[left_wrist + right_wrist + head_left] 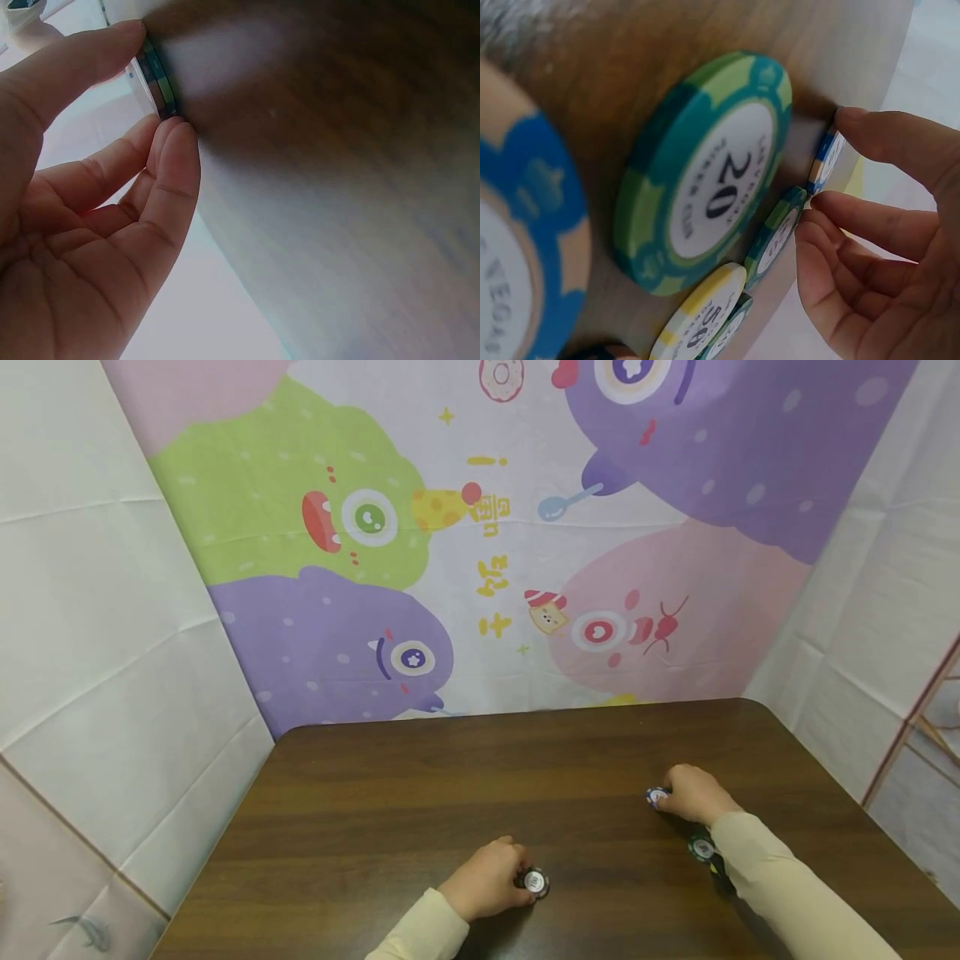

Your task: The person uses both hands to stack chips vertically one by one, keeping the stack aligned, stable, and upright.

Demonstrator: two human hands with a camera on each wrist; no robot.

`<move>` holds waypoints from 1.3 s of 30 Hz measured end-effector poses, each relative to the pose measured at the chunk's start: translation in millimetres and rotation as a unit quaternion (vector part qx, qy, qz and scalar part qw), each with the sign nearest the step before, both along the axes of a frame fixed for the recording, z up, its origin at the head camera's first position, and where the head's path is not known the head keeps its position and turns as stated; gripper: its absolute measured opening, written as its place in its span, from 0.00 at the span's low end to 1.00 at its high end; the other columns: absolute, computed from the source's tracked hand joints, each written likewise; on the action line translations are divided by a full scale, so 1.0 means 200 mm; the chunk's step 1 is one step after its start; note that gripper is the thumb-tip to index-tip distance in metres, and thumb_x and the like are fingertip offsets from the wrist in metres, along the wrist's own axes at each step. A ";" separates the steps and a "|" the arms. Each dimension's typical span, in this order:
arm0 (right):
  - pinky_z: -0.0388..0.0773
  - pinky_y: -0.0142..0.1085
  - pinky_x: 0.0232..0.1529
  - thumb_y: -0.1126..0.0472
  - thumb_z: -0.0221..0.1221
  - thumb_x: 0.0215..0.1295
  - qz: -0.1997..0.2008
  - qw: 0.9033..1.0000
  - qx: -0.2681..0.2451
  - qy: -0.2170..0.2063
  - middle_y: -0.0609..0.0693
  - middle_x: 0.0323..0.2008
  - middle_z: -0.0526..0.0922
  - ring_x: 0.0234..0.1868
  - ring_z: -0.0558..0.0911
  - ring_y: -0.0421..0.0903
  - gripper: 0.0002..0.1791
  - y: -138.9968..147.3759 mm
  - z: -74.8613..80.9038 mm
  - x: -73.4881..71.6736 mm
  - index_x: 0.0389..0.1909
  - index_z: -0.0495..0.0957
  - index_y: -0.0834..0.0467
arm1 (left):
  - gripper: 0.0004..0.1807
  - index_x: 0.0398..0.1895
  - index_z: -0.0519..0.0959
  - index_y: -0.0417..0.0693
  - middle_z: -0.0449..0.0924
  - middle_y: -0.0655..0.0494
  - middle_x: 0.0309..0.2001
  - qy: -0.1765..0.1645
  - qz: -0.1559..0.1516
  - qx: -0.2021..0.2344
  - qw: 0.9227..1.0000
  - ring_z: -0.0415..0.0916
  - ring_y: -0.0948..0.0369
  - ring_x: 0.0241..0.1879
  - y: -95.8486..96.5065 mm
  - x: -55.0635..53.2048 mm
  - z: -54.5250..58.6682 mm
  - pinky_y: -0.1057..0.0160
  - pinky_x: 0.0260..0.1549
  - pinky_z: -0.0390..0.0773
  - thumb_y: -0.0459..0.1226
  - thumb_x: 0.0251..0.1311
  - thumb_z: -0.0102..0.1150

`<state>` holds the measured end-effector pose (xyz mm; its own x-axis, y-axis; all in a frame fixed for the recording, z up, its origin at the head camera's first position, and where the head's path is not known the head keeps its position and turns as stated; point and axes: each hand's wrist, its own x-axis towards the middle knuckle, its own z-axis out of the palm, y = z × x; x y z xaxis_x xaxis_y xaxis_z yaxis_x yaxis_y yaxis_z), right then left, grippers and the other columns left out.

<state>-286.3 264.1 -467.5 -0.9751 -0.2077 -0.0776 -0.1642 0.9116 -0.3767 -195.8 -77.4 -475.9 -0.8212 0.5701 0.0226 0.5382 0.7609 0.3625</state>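
Observation:
My left hand pinches the rim of a small stack of poker chips near the front middle of the table. In the left wrist view the stack appears edge-on between thumb and fingertips, with a green edge patch showing. Farther back on the right, my right hand holds a blue-and-white poker chip by its edge, thumb on one side and fingers on the other. That blue chip is partly hidden by the fingers in the right wrist view.
Under the right forearm lie a green chip and a yellow one, partly covered by the sleeve. The right wrist view shows a green 20 chip, a yellow 50 chip and a large blue chip. A cartoon cloth hangs behind the wooden table.

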 end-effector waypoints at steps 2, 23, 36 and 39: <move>0.61 0.35 0.23 0.60 0.65 0.55 0.001 1.000 -0.002 0.001 0.44 0.17 0.68 0.21 0.65 0.42 0.15 0.00 -0.01 0.00 0.15 0.72 0.56 | 0.13 0.31 0.81 0.47 0.73 0.64 0.28 -0.001 0.001 -0.001 1.000 0.61 0.72 0.27 0.00 0.00 0.00 0.75 0.27 0.67 0.40 0.45 0.75; 0.54 0.32 0.19 0.59 0.65 0.56 0.009 1.000 0.002 0.008 0.41 0.13 0.58 0.16 0.58 0.39 0.25 0.00 -0.03 -0.02 0.10 0.59 0.49 | 0.14 0.34 0.82 0.46 0.74 0.63 0.29 -0.006 0.003 -0.002 1.000 0.62 0.73 0.28 0.00 0.00 0.00 0.75 0.28 0.69 0.40 0.45 0.75; 0.53 0.33 0.20 0.58 0.64 0.51 0.002 1.000 -0.002 0.018 0.41 0.13 0.57 0.17 0.58 0.39 0.22 -0.02 -0.02 -0.01 0.11 0.60 0.50 | 0.13 0.31 0.81 0.48 0.72 0.65 0.28 0.009 -0.001 -0.010 1.000 0.62 0.72 0.28 0.01 0.00 0.00 0.75 0.28 0.68 0.40 0.44 0.75; 0.55 0.34 0.20 0.57 0.64 0.52 0.008 1.000 0.000 0.020 0.41 0.14 0.61 0.18 0.61 0.40 0.19 -0.05 -0.01 0.00 0.13 0.64 0.51 | 0.13 0.30 0.81 0.48 0.72 0.65 0.27 0.012 -0.003 -0.011 1.000 0.61 0.72 0.28 0.01 0.00 0.00 0.75 0.27 0.67 0.40 0.45 0.75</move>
